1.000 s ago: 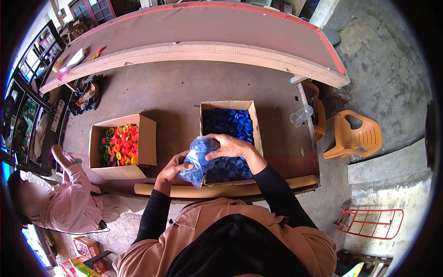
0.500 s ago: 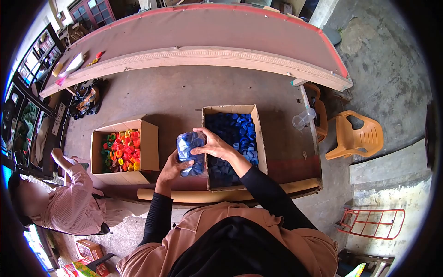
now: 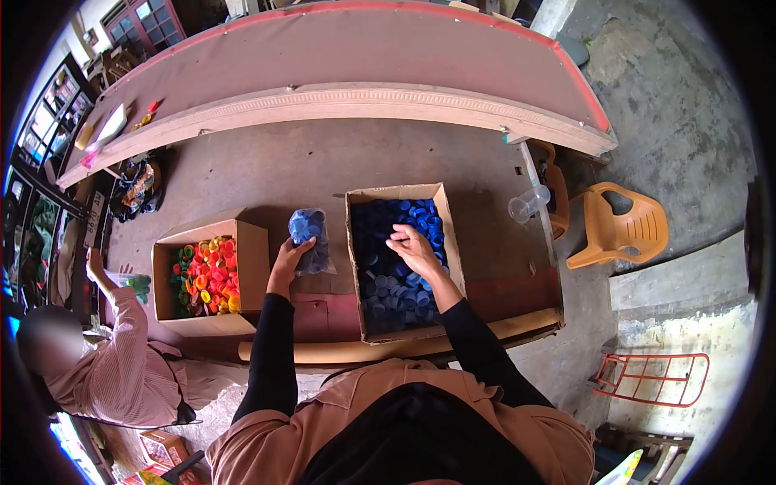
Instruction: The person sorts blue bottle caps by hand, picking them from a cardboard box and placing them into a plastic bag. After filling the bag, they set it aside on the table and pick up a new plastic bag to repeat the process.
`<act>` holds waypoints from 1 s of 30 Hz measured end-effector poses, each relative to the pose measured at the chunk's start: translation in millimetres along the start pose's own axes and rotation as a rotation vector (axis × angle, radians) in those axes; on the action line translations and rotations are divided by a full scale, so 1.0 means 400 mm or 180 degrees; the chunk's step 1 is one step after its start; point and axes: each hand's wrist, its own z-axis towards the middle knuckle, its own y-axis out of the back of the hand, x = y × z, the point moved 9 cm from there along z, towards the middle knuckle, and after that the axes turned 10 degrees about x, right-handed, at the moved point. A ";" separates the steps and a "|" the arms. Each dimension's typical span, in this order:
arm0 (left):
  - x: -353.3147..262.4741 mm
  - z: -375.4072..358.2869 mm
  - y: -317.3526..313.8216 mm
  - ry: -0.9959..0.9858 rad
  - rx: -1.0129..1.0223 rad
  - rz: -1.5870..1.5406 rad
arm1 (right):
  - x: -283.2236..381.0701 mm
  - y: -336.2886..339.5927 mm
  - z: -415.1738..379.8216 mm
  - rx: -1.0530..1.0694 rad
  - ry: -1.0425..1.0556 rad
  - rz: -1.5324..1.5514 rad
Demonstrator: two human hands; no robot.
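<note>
Between two boxes on the worktop [image 3: 242, 170], the left hand [image 3: 284, 263] has its grip closed around a bag [image 3: 309, 241] of blue caps; over the right-hand box [image 3: 455, 267], the right hand [image 3: 415, 249] hangs empty, its grip loosely wide

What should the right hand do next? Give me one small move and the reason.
I'd lower the right hand to pick up a few blue caps. It hovers over their cardboard box, fingers apart and seemingly empty, while the left hand holds a clear bag with blue caps in it beside the box.
</note>
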 end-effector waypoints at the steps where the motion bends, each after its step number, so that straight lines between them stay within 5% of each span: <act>1: 0.013 0.024 0.001 0.0094 0.0007 0.0001 | -0.017 0.014 -0.011 0.0003 -0.0023 -0.0075; 8: 0.115 0.135 0.022 0.0402 -0.0021 0.0056 | -0.063 0.084 -0.077 -0.0116 0.0047 -0.0229; 11: 0.096 0.137 0.011 0.0082 -0.0030 0.0585 | -0.038 0.102 -0.090 -0.0084 -0.0051 -0.0351; 14: 0.073 0.123 0.040 -0.0193 -0.0704 0.1622 | -0.022 0.101 -0.088 -0.0047 -0.0092 -0.0373; 15: 0.063 0.128 0.056 0.0085 -0.0985 0.2639 | -0.024 0.098 -0.086 -0.0030 -0.0098 -0.0371; 18: 0.052 0.107 0.061 0.0441 -0.1388 0.3438 | -0.035 0.082 -0.085 0.0048 -0.0046 -0.0368; 22: -0.003 0.072 0.045 0.0092 -0.1571 0.3401 | -0.052 0.064 -0.095 0.0173 -0.0134 -0.0378; 26: -0.219 0.042 0.133 -0.1501 -0.1664 0.3096 | -0.067 0.062 -0.106 0.0235 -0.0164 -0.0285; 27: -0.322 -0.005 0.167 -0.2383 -0.2131 0.3189 | -0.074 0.065 -0.111 0.0221 -0.0102 -0.0316; 30: -0.646 -0.163 0.272 -0.3012 -0.3231 0.3596 | -0.079 0.072 -0.127 0.0252 -0.0317 -0.0406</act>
